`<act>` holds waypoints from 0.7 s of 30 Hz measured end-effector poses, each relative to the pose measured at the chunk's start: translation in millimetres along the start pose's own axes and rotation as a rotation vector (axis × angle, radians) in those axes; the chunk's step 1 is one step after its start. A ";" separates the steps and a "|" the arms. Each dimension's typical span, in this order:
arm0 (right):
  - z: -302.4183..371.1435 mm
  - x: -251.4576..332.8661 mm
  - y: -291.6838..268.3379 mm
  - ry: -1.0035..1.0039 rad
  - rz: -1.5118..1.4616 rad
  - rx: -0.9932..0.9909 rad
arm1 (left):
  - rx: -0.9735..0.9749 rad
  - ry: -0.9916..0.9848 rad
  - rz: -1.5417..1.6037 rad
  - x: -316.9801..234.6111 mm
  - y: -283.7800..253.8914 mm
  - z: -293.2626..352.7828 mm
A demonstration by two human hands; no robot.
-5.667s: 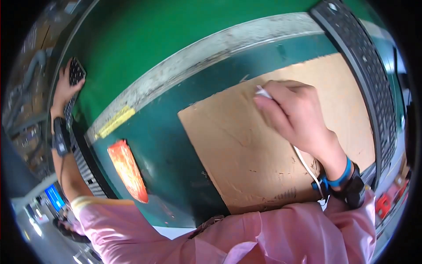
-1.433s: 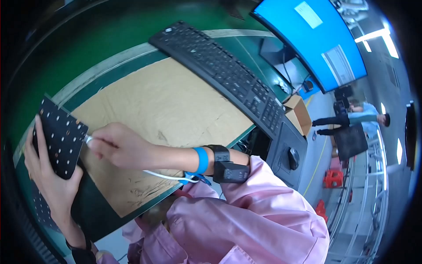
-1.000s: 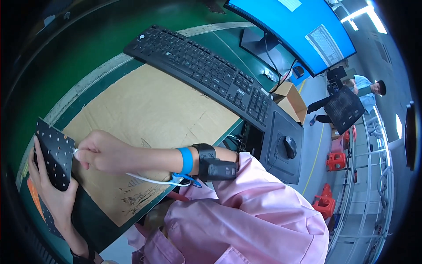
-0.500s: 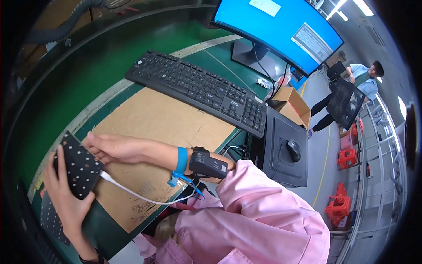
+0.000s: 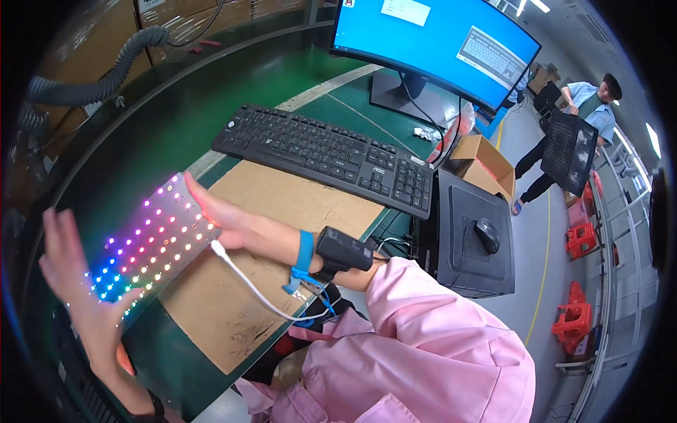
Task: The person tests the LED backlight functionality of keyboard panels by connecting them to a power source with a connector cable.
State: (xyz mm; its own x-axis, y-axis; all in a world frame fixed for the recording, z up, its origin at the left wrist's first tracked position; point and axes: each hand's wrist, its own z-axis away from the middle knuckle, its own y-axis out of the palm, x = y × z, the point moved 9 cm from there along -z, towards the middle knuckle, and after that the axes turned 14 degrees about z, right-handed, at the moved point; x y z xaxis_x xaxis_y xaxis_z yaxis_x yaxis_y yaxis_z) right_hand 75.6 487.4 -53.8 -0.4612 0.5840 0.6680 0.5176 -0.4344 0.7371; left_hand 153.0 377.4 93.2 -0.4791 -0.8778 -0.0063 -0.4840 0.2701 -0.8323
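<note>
Nearest the camera, one pink sleeve (image 5: pixel 423 338) fills the lower middle, and one wristband (image 5: pixel 305 251) and one black wrist device (image 5: pixel 343 249) sit on the right forearm. Both hands are on one LED panel (image 5: pixel 151 243), which glows in rows of coloured dots and is held tilted just above the green surface (image 5: pixel 169 120). Left hand (image 5: pixel 77 282) is open and spread flat behind the panel's lower left part, with its fingers pointing up past the panel's edge. Right hand (image 5: pixel 226 222) lies on the panel's right edge, fingers stretched along it; whether they pinch it cannot be told. One white cable (image 5: pixel 261 289) runs from the panel's lower right corner, beside the right hand, back toward the sleeve. Under the right forearm lies one sheet of brown cardboard (image 5: pixel 282 204) on the surface, and the panel overlaps its left end.

Beyond the cardboard sits one black keyboard (image 5: pixel 324 155), well apart from the hands. To its right one mouse (image 5: pixel 486 235) rests on one black case (image 5: pixel 472 240). Farther back stand one monitor (image 5: pixel 437 42) with a blue screen and one open cardboard box (image 5: pixel 479 158). One grey ribbed hose (image 5: pixel 92 77) curves across the upper left. At far right one person (image 5: pixel 585 106) stands behind one black chair (image 5: pixel 568 151), and three red stools (image 5: pixel 582 282) stand on the floor.
</note>
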 end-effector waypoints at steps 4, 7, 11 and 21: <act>1.9 35.5 -25.4 -0.047 0.021 0.014 | -0.326 0.004 -0.101 32.7 -38.8 34.7; 7.8 59.7 -55.9 -0.096 -0.002 -0.093 | -0.443 -0.223 0.151 57.2 -4.0 66.0; 18.1 67.8 -65.8 -0.106 -0.020 -0.057 | -0.452 -0.473 0.816 67.6 63.2 88.9; 49.1 90.2 -73.6 -0.237 0.195 -0.313 | -0.360 -0.480 1.152 44.0 76.3 84.5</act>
State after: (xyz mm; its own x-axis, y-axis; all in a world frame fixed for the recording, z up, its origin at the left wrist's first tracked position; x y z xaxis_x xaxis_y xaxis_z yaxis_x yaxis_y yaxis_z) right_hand 31.3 605.6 -52.8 -0.1792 0.5956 0.7830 0.3183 -0.7180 0.6190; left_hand 156.9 326.0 -17.3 -0.4765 -0.1041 -0.8730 -0.1761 0.9841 -0.0212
